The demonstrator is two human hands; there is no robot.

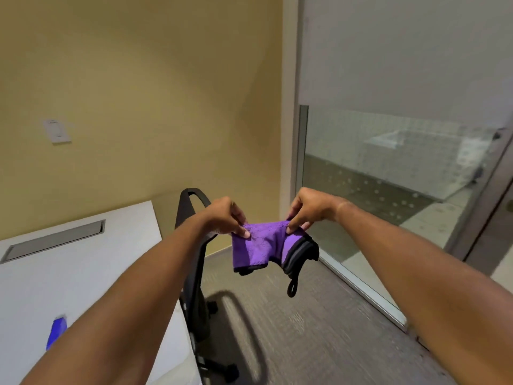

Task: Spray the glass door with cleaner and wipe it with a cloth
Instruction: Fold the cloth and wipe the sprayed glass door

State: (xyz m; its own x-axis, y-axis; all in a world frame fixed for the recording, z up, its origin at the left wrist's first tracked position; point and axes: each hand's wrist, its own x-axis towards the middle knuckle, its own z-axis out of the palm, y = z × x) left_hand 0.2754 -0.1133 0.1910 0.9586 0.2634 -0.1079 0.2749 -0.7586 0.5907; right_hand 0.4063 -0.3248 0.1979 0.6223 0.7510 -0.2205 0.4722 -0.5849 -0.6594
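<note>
A purple cloth (263, 247) with a black edge and a hanging loop is held up in front of me. My left hand (226, 216) pinches its top left corner and my right hand (309, 208) pinches its top right corner, so the cloth sags between them. The glass door (388, 168) stands to the right, frosted in its upper part and clear below. A blue object (56, 332), partly hidden by my left arm, lies on the white table; I cannot tell whether it is the cleaner.
A white table (83, 273) with a grey cable slot (55, 240) is at the lower left. A black office chair (194, 259) stands between the table and the door. A yellow wall with a switch plate (57, 131) lies ahead. Grey carpet (305, 329) covers the floor.
</note>
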